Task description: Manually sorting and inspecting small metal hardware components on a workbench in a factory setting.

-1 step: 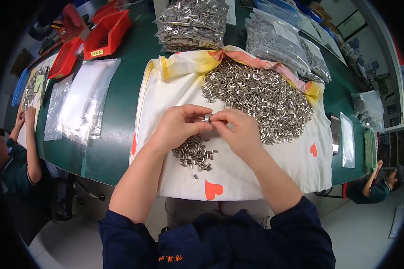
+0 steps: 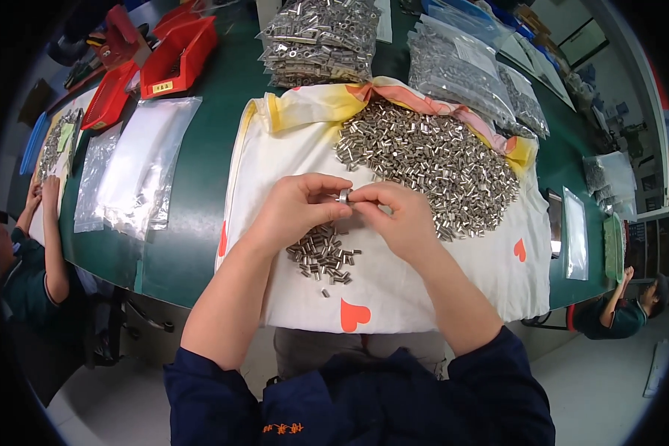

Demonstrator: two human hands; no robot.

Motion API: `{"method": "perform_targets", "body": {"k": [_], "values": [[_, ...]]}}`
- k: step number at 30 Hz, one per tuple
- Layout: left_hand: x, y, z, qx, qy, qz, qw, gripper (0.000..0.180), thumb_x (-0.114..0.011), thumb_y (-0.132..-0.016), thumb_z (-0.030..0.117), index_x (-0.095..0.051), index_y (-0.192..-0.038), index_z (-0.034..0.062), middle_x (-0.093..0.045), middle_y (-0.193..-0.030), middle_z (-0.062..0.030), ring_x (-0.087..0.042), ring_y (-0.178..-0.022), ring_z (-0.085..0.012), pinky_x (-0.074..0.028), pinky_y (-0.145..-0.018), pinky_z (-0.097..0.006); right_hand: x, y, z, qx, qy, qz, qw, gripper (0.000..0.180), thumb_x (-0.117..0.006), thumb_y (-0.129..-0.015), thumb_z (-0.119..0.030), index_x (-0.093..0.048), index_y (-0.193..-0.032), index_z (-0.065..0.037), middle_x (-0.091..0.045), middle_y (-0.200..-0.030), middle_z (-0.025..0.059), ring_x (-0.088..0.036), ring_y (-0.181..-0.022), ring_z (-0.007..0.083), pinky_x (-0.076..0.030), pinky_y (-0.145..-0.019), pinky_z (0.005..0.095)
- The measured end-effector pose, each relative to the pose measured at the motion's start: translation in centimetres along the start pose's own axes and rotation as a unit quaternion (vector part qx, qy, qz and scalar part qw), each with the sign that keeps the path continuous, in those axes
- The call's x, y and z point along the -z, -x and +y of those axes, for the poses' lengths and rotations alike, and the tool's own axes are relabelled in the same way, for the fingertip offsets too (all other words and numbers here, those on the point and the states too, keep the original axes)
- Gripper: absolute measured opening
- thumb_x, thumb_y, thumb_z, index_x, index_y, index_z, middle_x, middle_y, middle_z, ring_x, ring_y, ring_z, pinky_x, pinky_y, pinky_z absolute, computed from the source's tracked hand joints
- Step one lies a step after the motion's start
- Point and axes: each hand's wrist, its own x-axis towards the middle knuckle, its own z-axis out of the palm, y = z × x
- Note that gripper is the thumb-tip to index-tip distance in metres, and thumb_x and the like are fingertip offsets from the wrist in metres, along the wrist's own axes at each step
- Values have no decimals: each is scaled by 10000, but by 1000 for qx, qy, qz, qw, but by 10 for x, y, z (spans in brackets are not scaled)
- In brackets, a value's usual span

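Over the white cloth (image 2: 394, 297), both my hands meet with their fingertips nearly touching. My left hand (image 2: 293, 208) is closed in a pinch on a small, shiny metal ring (image 2: 344, 195). Right beside the ring, thumb and forefinger of my right hand (image 2: 398, 215) are pinched together; whatever is between them is too small to make out. Under and below my left hand lies a small heap of short metal cylinders (image 2: 323, 256). A much larger heap of the same cylinders (image 2: 431, 163) spreads beyond my right hand.
Bags of metal parts (image 2: 320, 44) and further filled bags (image 2: 457, 67) stand at the back of the green table (image 2: 201, 178). Red bins (image 2: 175, 59) and clear plastic bags (image 2: 137, 167) are on the left. A phone (image 2: 554, 219) lies at right. Co-workers sit on both sides.
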Motion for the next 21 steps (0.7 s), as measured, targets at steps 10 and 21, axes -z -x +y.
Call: {"method": "perform_targets", "body": {"k": [10, 21], "values": [[6, 6, 5, 11, -60, -87, 994, 314, -707, -720, 34, -616, -1018, -5, -613, -819, -15, -551, -740, -59, -472, -681, -203, 27, -10, 0, -120, -8, 36, 992, 141, -635, -737, -69, -641, -874, -37, -600, -748, 54, -581, -688, 136, -460, -628, 250], [3, 6, 9, -7, -70, -93, 993, 299, -691, -721, 4, -614, -1009, 5, -576, -796, 13, -534, -742, -39, -463, -668, -185, 2, -39, 29, 71, 367, -68, 925, 56, -556, -735, -86, -601, -722, -56, -591, -762, 112, -562, -777, 265, -441, -729, 368]]}}
